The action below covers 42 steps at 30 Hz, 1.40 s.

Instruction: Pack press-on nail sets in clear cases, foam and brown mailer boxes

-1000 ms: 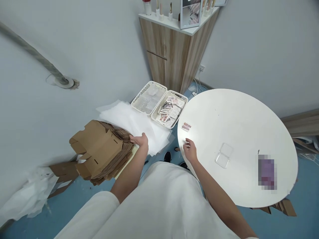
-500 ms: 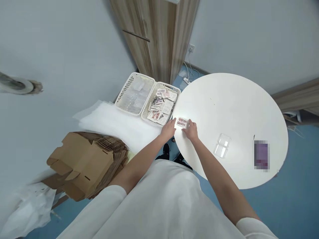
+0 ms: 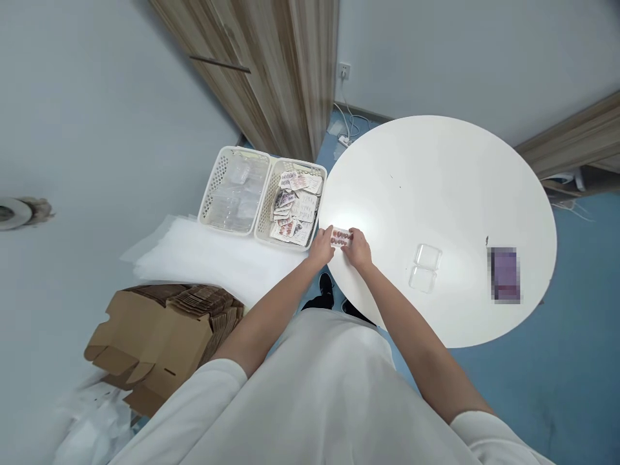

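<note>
A small white card with two rows of reddish, nail-like pieces (image 3: 341,237) is held between both hands at the left edge of the round white table (image 3: 450,194). My left hand (image 3: 321,248) grips its left end, fingers closed. On its right end, my right hand (image 3: 359,248) has its fingers closed too. A clear plastic case (image 3: 425,267) lies opened out on the table, to the right of my right hand. Left of the table, a white basket (image 3: 261,223) holds many similar cards (image 3: 304,206).
Another white basket (image 3: 209,187) holds clear plastic cases. White foam sheets (image 3: 194,255) lie below it, beside stacked brown cardboard boxes (image 3: 155,336). A blurred purple item (image 3: 505,274) is at the table's right. Cables and a wooden cabinet (image 3: 271,77) stand behind.
The view has shifted, so the table and baskets sit differently in frame. The hands are closer together, and my left hand has come onto the card's left end.
</note>
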Motion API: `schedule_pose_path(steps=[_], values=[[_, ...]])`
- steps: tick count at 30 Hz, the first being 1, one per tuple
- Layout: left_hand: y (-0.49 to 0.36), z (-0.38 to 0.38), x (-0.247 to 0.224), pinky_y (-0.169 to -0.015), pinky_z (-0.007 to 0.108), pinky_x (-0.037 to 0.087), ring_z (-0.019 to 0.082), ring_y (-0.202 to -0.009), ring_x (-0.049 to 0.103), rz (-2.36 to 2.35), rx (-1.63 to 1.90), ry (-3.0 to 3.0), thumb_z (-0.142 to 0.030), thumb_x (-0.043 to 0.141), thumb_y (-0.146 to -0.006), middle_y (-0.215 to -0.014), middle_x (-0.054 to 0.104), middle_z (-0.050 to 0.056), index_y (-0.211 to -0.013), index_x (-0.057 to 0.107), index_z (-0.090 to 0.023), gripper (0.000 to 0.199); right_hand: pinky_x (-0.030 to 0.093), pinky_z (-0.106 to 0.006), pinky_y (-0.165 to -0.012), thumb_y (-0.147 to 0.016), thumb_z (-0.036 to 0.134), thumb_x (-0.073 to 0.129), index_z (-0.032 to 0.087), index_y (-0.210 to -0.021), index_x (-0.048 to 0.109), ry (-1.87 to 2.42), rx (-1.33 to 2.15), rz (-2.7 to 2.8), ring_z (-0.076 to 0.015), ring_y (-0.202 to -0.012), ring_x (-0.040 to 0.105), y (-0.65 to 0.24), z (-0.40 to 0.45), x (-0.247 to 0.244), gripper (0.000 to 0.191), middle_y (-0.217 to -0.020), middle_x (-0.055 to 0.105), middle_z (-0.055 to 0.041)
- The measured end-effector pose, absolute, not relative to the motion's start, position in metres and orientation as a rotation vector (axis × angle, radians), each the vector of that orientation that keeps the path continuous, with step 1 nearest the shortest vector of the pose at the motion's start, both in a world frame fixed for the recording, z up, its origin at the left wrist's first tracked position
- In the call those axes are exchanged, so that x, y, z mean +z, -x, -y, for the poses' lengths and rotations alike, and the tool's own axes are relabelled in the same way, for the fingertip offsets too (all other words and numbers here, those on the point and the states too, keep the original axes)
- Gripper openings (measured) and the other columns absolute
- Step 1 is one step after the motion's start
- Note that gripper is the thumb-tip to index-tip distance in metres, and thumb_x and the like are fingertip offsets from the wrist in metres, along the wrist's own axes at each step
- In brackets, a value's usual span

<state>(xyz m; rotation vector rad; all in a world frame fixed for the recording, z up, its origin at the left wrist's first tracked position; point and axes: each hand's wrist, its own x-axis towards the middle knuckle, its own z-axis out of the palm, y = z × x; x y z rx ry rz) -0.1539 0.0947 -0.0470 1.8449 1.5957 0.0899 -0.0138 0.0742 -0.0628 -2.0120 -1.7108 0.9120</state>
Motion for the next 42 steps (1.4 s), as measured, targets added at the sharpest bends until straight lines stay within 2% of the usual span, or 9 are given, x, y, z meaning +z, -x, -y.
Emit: schedule_pose_path(steps=[7, 13, 17, 22, 26, 32, 38, 40, 42], values=[[0.128, -0.075, -0.038, -0.079, 0.031, 0.043, 0.020, -0.094, 0.051, -1.366, 0.206, -1.901, -0.013, 0.050, -0.075, -0.104, 0.049, 0.008, -0.132, 0.026, -0.018, 0.063, 0.045, -0.037, -0.079, -0.070, 0.021, 0.055, 0.021, -0.127, 0.029, 1.842, 1.003, 1.614, -0.0203, -0.091, 0.049, -0.033, -0.034, -0.050, 0.063, -0.108, 0.044, -0.0086], [0.062, -0.047, -0.033, -0.080, 0.034, 0.043, 0.020, -0.095, 0.050, -1.065, 0.249, -1.993, -0.016, 0.051, -0.075, -0.106, 0.047, 0.008, -0.134, 0.021, -0.020, 0.066, 0.045, -0.039, -0.078, -0.074, 0.026, 0.053, 0.024, -0.130, 0.027, 1.915, 0.932, 1.510, -0.0204, -0.088, 0.049, -0.108, 0.023, -0.039, 0.062, -0.106, 0.045, -0.0080], [0.012, -0.027, -0.035, -0.081, 0.034, 0.042, 0.020, -0.096, 0.050, -0.954, 0.176, -2.030, -0.015, 0.055, -0.072, -0.106, 0.047, 0.007, -0.131, 0.026, -0.023, 0.066, 0.045, -0.040, -0.078, -0.073, 0.029, 0.054, 0.025, -0.129, 0.029, 1.985, 0.939, 1.473, -0.0212, -0.089, 0.050, -0.156, 0.057, -0.036, 0.061, -0.107, 0.047, -0.0078], [-0.031, -0.013, -0.037, -0.076, 0.031, 0.042, 0.022, -0.097, 0.050, -0.993, -0.019, -2.105, -0.021, 0.061, -0.069, -0.106, 0.046, 0.007, -0.126, 0.033, -0.023, 0.064, 0.042, -0.041, -0.085, -0.068, 0.028, 0.059, 0.024, -0.125, 0.035, 2.028, 0.960, 1.443, -0.0222, -0.096, 0.048, -0.200, 0.077, -0.043, 0.061, -0.108, 0.046, -0.0067], [-0.045, -0.007, -0.040, -0.072, 0.029, 0.042, 0.023, -0.095, 0.051, -1.070, -0.127, -2.160, -0.024, 0.061, -0.070, -0.105, 0.046, 0.007, -0.126, 0.032, -0.022, 0.063, 0.039, -0.041, -0.090, -0.065, 0.026, 0.061, 0.025, -0.123, 0.038, 2.024, 1.016, 1.417, -0.0231, -0.102, 0.045, -0.214, 0.078, -0.052, 0.062, -0.111, 0.043, -0.0065], [-0.051, -0.001, -0.043, -0.071, 0.025, 0.041, 0.020, -0.094, 0.053, -1.158, -0.214, -2.118, -0.023, 0.059, -0.071, -0.106, 0.046, 0.007, -0.128, 0.028, -0.024, 0.065, 0.041, -0.040, -0.088, -0.064, 0.023, 0.061, 0.026, -0.124, 0.038, 2.017, 1.081, 1.417, -0.0235, -0.103, 0.046, -0.216, 0.074, -0.059, 0.064, -0.110, 0.044, -0.0059], [-0.048, 0.005, -0.042, -0.071, 0.027, 0.041, 0.021, -0.096, 0.052, -1.233, -0.128, -1.991, -0.023, 0.060, -0.068, -0.110, 0.044, 0.010, -0.130, 0.025, -0.020, 0.071, 0.043, -0.040, -0.085, -0.063, 0.026, 0.063, 0.025, -0.124, 0.039, 1.998, 1.090, 1.370, -0.0232, -0.098, 0.048, -0.217, 0.074, -0.058, 0.065, -0.109, 0.046, -0.0066], [-0.046, 0.008, -0.042, -0.071, 0.027, 0.043, 0.020, -0.092, 0.053, -1.265, -0.064, -1.911, -0.024, 0.060, -0.068, -0.108, 0.046, 0.010, -0.125, 0.032, -0.019, 0.064, 0.045, -0.039, -0.082, -0.063, 0.027, 0.063, 0.024, -0.125, 0.038, 1.993, 1.130, 1.274, -0.0215, -0.093, 0.051, -0.218, 0.072, -0.057, 0.067, -0.110, 0.047, -0.0073], [-0.046, 0.010, -0.042, -0.071, 0.028, 0.044, 0.018, -0.084, 0.054, -1.288, 0.003, -1.814, -0.023, 0.058, -0.070, -0.103, 0.048, 0.008, -0.115, 0.043, -0.018, 0.047, 0.047, -0.037, -0.078, -0.063, 0.027, 0.062, 0.023, -0.125, 0.038, 1.975, 1.205, 1.143, -0.0189, -0.086, 0.053, -0.218, 0.069, -0.057, 0.067, -0.109, 0.049, -0.0070]])
